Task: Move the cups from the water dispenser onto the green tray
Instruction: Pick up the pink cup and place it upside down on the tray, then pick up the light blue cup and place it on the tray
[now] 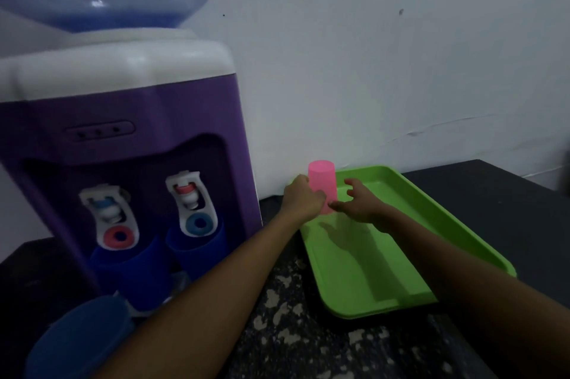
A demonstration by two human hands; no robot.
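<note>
We see two bare forearms reaching forward over a dark speckled table (287,326). The left hand (303,201) is closed around the lower side of a pink, upside-down plastic cup (322,185), holding it over the far left corner of a shallow bright green plastic tray (481,250) — we cannot tell whether its rim already touches the tray floor. The right hand (359,204) is just to the right of the cup, fingers spread and gripping nothing.

To the left of the left arm stands a purple and white water dispenser (132,119). Two dark blue plastic cups (197,247) sit under its taps, so we judge the job only begun.

The cups look light, stiff and smooth — likely easy to tip. We would take each by its side wall, around the middle, with a gentle wrap of the fingers.
</note>
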